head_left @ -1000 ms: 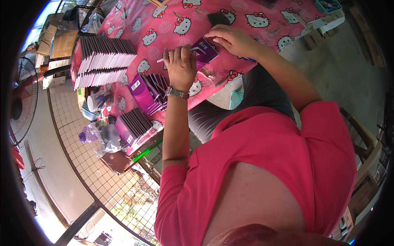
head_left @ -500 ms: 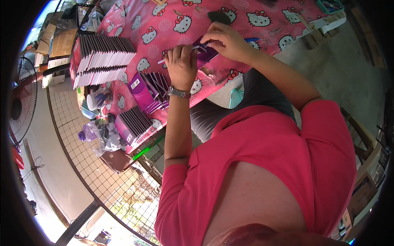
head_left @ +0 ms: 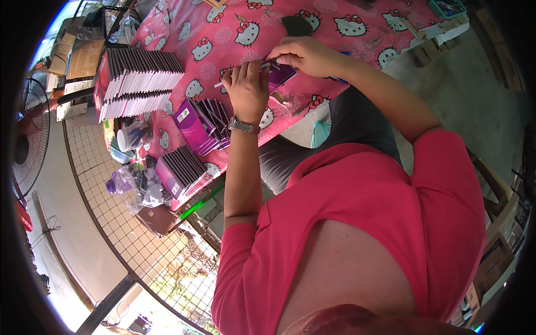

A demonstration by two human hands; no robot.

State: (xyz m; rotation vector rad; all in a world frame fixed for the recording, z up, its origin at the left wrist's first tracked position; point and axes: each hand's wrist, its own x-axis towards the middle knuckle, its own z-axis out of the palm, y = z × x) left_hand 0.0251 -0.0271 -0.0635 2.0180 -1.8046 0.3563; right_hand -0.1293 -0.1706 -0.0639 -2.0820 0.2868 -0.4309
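Observation:
A purple notebook [head_left: 283, 77] lies on the table before me, partly covered by my hands. My left hand [head_left: 245, 89], with a watch on its wrist, curls its fingers over the notebook's left side. From under those fingers a thin white strip [head_left: 218, 85] sticks out to the left. At the notebook's far edge my right hand [head_left: 307, 56] is closed in a pinch; what sits between the fingertips is too small to make out. Several purple spiral notebooks [head_left: 192, 124] lie fanned out left of my left forearm.
Tall stacks of dark-spined notebooks [head_left: 137, 78] stand at the far left. Nearer are another purple notebook stack [head_left: 180, 170], a clear plastic bag [head_left: 142, 187] and a lidded jar [head_left: 134, 137]. A dark flat piece [head_left: 297, 25] lies beyond my right hand. The pink patterned tablecloth [head_left: 223, 34] covers the table.
My right hand has come down a little and slightly left, closer to my left hand along the notebook's far edge. The left hand has barely moved.

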